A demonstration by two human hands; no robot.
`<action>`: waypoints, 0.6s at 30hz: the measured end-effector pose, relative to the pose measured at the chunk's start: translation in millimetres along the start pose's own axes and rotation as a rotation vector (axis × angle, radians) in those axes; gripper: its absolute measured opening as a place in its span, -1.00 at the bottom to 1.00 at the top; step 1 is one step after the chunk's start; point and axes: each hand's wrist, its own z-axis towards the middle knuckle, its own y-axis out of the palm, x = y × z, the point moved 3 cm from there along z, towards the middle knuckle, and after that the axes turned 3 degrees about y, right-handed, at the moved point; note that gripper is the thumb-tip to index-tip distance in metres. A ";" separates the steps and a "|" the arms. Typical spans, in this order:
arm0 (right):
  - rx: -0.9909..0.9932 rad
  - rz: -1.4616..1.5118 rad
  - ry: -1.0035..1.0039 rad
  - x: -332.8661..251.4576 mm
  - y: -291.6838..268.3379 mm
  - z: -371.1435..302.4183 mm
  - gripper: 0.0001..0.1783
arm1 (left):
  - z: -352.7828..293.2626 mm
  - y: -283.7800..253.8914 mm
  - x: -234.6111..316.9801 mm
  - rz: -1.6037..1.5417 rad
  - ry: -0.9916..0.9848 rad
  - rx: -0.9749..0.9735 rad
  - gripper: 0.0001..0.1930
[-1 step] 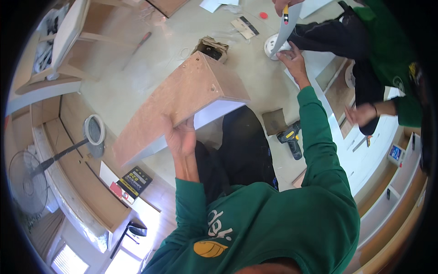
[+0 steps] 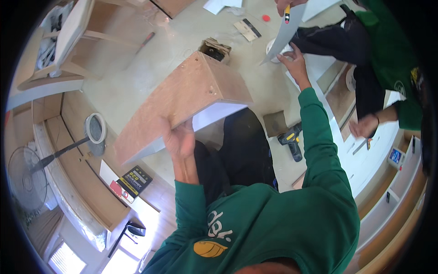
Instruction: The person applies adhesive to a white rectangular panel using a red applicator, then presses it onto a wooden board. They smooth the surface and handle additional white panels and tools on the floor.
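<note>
My left hand [image 2: 180, 139] grips the lower edge of a long plywood box [image 2: 169, 96], thumb and fingers on either side. The box lies tilted across my front, with brown outer faces and a white inner face. My right hand [image 2: 295, 66] reaches forward, thumb and fingers apart, beside a curved white strip [image 2: 285, 39]. Behind the strip is a round white piece [image 2: 275, 49], partly hidden. A co-worker's hand [image 2: 292, 5] holds the strip's upper end along with a yellow pencil [image 2: 287, 13]. The co-worker's other hand [image 2: 365, 126] hangs at the right.
A cordless drill [image 2: 291, 142] and a brown cardboard piece [image 2: 274, 123] lie right of my knee. Beyond the box stands a torn carton [image 2: 215, 49]. A screwdriver [image 2: 147, 40] lies far left, near a chair [image 2: 68, 41]. At left is a fan [image 2: 29, 176].
The white strip has shifted so its pointed lower end now reaches further left, past the round white piece. The co-worker's lower hand has moved slightly. My left hand keeps its grip.
</note>
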 end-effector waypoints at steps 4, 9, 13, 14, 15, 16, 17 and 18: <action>0.332 -0.023 -0.094 -31.9 -3.0 5.3 0.22 | -11.4 45.1 41.9 -0.220 0.008 -0.169 -0.42; 0.224 0.125 -0.321 -72.5 2.0 23.4 0.08 | -31.6 84.6 76.3 -0.505 -0.100 -0.397 -0.53; 0.148 0.208 -0.148 -86.5 14.2 23.5 -0.30 | -46.8 94.2 101.8 -0.711 -0.124 -0.550 -0.62; 0.093 0.205 -0.071 -88.6 17.2 19.9 -0.41 | -51.3 91.9 105.8 -0.756 -0.124 -0.547 -0.65; 0.063 0.213 -0.164 -98.3 19.1 13.8 -0.49 | -53.3 90.4 108.5 -0.796 -0.137 -0.561 -0.65; 0.066 0.192 -0.187 -105.5 19.1 4.0 -0.56 | -55.3 87.2 109.8 -0.837 -0.148 -0.571 -0.66; 0.092 0.152 -0.129 -111.3 21.0 -10.3 -0.63 | -59.5 84.0 112.0 -0.839 -0.161 -0.589 -0.66; 0.046 0.181 -0.233 -124.1 23.0 -29.5 -0.64 | -62.6 78.9 115.4 -0.864 -0.134 -0.580 -0.64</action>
